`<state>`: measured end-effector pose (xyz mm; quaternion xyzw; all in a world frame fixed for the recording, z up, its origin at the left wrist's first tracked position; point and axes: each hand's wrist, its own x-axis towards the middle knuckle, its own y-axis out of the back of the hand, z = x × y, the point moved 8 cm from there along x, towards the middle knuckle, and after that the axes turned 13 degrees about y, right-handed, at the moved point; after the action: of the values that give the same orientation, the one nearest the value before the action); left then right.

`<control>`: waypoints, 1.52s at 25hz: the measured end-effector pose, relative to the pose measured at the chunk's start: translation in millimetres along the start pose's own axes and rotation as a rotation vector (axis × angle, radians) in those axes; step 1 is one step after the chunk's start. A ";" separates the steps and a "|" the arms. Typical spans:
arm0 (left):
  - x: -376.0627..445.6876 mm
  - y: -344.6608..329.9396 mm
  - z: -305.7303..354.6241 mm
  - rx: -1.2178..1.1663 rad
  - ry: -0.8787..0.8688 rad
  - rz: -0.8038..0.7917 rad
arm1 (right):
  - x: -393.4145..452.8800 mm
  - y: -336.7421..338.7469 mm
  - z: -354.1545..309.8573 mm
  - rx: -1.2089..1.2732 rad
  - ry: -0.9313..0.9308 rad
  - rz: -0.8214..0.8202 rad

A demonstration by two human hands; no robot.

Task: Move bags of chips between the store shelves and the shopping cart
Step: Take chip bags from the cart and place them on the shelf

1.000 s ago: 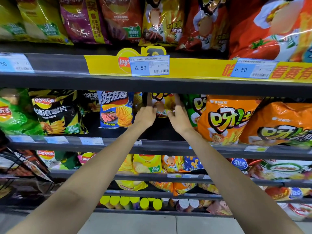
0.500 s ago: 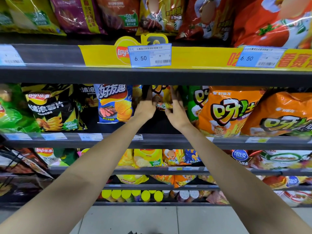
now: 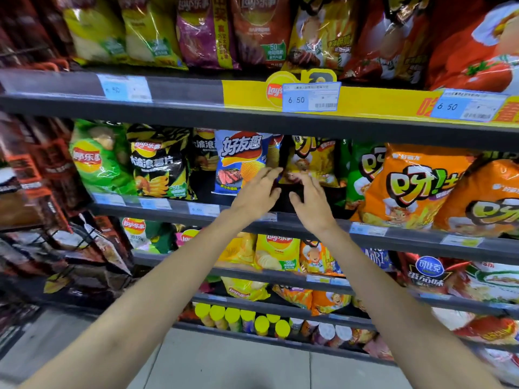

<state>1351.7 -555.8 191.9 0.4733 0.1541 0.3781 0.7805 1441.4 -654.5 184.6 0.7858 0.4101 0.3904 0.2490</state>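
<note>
- Pulled back from the yellow chip bag since a second ago; both hands now lower, just in front of its bottom edge, off its upper corners.
- Left hand: grip open, fingers straight, holding nothing.
- Right hand: grip open, fingers spread and slightly bent, holding nothing.
- Yellow chip bag upright, set back on the middle shelf, dark gap beneath.
- Hemmed in left by a blue ridged-chip bag, right by a green bag and puffy orange bags.
- Glossy, crinkled foil throughout; dark shelf edges with price tags; yellow-lidded tubes lowest.
</note>
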 end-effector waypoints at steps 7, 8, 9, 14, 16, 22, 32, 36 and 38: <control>-134.3 55.4 -118.8 0.254 0.129 0.048 | -55.9 -77.3 -119.4 -0.146 0.191 -0.230; -159.8 64.2 -141.0 0.284 0.158 0.054 | -66.0 -93.6 -142.2 -0.154 0.222 -0.263; -184.7 72.0 -159.8 0.308 0.187 0.052 | -76.4 -109.0 -161.7 -0.163 0.254 -0.292; -322.5 121.0 -251.8 0.418 0.405 0.108 | -135.4 -193.3 -268.3 -0.178 0.471 -0.452; -381.7 141.8 -287.9 0.414 0.519 0.149 | -164.0 -227.2 -318.1 -0.181 0.568 -0.500; -557.8 194.4 -361.7 0.315 0.888 0.325 | -247.4 -303.8 -454.3 0.008 0.784 -0.608; -785.4 233.2 -442.6 0.255 1.453 0.593 | -390.7 -433.9 -644.6 0.243 1.211 -0.989; -855.2 262.9 -488.5 0.270 1.638 0.625 | -418.7 -487.6 -730.0 0.325 1.362 -1.032; -885.7 276.7 -513.8 0.290 1.716 0.625 | -430.9 -511.6 -771.3 0.341 1.431 -1.064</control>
<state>330.8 -814.4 65.5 0.1443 0.5907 0.7696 0.1946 425.8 -685.0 84.8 0.0885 0.8278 0.5527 -0.0375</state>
